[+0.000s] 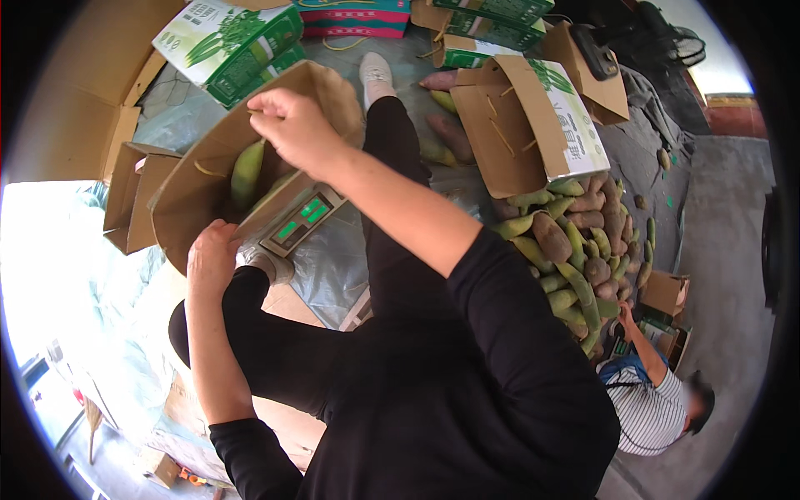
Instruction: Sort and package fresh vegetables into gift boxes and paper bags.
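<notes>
An open brown cardboard box (187, 204) stands between my legs, with green radishes (247, 175) inside. My left hand (212, 254) grips the box's near left edge, its fingers curled over the rim. Above the box opening, my right hand (292, 129) is closed, thumb and fingertips pinched together near the far rim. What is in that pinch, if anything, is too small to tell. The radish's tip points up just under this hand. A yellow cord (210, 170) shows on the box's inner wall. Beside the box, a scale's display (302, 220) glows green.
A large pile of green radishes and reddish-brown roots (575, 250) lies to my right. Beyond it stands an open carton (500, 125). Printed green-and-white cartons (229, 42) are stacked ahead. A co-worker in a striped shirt (646, 408) reaches toward the pile at the lower right.
</notes>
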Motion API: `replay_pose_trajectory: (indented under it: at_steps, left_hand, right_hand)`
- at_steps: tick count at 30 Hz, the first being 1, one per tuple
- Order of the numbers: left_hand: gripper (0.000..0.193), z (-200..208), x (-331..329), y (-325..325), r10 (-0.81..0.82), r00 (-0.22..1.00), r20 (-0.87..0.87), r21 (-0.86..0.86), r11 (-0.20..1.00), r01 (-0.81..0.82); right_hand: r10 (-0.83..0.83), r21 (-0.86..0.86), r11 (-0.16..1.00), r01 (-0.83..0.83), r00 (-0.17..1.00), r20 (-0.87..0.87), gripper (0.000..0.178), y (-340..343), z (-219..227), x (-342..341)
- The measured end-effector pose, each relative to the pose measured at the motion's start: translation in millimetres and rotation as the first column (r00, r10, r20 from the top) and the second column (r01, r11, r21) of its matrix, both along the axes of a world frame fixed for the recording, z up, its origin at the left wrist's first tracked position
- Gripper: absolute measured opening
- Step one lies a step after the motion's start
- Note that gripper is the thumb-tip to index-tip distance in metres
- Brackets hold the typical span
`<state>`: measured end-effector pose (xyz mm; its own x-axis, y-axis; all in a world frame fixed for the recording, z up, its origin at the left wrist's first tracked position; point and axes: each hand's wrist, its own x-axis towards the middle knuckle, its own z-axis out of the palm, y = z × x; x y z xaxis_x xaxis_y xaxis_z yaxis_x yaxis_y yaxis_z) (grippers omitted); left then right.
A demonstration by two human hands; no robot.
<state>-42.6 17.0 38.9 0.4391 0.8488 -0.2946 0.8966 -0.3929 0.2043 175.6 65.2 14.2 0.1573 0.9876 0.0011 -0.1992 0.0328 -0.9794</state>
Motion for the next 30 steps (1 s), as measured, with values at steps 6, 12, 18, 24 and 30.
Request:
replay_pose_trajectory:
  at_steps: [6,12,18,24,30]
  left_hand:
    - [0.022,3,4,0,0.039,0.999,0.019,-0.012,0.999,-0.039]
    - [0.023,3,8,1,0.036,0.999,-0.004,-0.016,0.999,-0.036]
    - [0.024,6,14,1,0.085,0.996,0.007,-0.041,0.996,-0.085]
    - [0.025,8,17,2,0.114,0.992,0.049,-0.046,0.993,-0.112]
    - [0.023,4,8,0,0.111,0.993,0.045,-0.021,0.994,-0.11]
  right_hand:
    - [-0.125,-0.136,0.982,0.135,0.989,0.074,0.022,-68,-6,129]
    - [-0.557,-0.484,0.694,0.533,0.823,0.109,0.022,-179,-69,242]
    - [-0.857,-0.628,0.291,0.721,0.489,0.165,0.055,-248,-118,302]
    - [-0.643,-0.268,0.041,0.963,0.231,0.73,0.082,-252,-124,337]
    - [-0.106,-0.222,0.082,0.972,0.23,0.967,0.08,-222,-96,336]
